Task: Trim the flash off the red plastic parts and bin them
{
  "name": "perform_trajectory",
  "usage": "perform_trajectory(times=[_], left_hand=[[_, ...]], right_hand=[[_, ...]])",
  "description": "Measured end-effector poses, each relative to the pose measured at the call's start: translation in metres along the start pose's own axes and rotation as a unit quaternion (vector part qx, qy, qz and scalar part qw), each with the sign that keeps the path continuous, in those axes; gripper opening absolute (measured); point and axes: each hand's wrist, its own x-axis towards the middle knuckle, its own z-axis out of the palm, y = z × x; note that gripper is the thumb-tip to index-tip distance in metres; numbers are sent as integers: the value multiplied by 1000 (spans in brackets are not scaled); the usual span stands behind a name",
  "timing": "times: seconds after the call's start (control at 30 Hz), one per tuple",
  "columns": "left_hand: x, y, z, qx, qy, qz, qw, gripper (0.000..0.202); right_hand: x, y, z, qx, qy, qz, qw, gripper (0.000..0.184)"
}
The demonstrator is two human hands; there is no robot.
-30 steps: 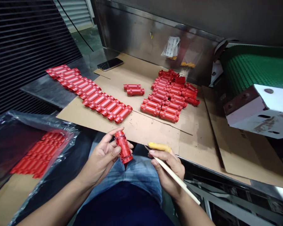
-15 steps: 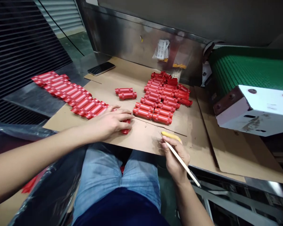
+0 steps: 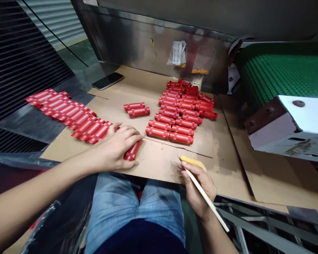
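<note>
My left hand (image 3: 116,146) is closed over a red ribbed plastic tube (image 3: 132,151) on the cardboard, its fingers curled on the tube and covering part of it. In my right hand (image 3: 201,187) I grip a slim pale stick-handled tool (image 3: 208,200) with a fine dark tip, like a fine brush; the tip points away from me, over the cardboard. A yellow finger cot (image 3: 192,161) covers the index finger of that hand. Beyond the hands lie red tubes (image 3: 157,132) in two columns, and a slanted row of red tubes (image 3: 82,123) lies on the left.
Two red tubes (image 3: 138,112) lie apart in the middle of the cardboard sheet (image 3: 159,165). A phone (image 3: 107,81) rests at the back left. Small plastic bags (image 3: 178,53) hang on the metal wall. At right a green conveyor belt (image 3: 286,74) ends in a white metal bracket (image 3: 294,127).
My left hand has drawn a little toward me with the red tube, which now sits more slanted and shows more. My right hand keeps its grip on the tool. The view has shifted slightly.
</note>
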Motion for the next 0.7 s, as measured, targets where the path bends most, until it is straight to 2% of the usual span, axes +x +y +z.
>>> perform_trajectory(times=[0.1, 0.17, 0.23, 0.3, 0.4, 0.47, 0.53, 0.6, 0.67, 0.7], left_hand=[[4, 3, -12, 23, -10, 19, 1000, 81], [19, 0, -22, 0, 4, 17, 1000, 73], [44, -8, -30, 23, 54, -32, 998, 54], [72, -20, -31, 115, 86, -106, 984, 45], [105, -32, -26, 198, 45, -145, 968, 40], [112, -32, -26, 212, 40, -146, 965, 38], [104, -25, -35, 199, 58, -151, 967, 40], [82, -11, -51, 135, 106, -163, 972, 48], [45, 8, -67, 2, 187, -170, 967, 56], [22, 19, -70, -89, 228, -166, 955, 58]], right_hand=[[1, 0, 1, -6, 5, 2, 1000, 25], [2, 0, 1, -2, 4, 6, 1000, 24], [3, -1, 1, 7, -1, 9, 1000, 22], [4, -2, 1, 24, -3, 19, 1000, 20], [3, -3, 1, 53, -1, 43, 998, 18], [2, -2, 2, 73, 3, 53, 996, 18], [0, 2, 2, 90, 2, 62, 994, 17], [-2, 6, 2, 98, -2, 71, 993, 16], [-2, 9, 0, 105, -7, 76, 992, 15], [-1, 9, -1, 111, -11, 77, 991, 13]])
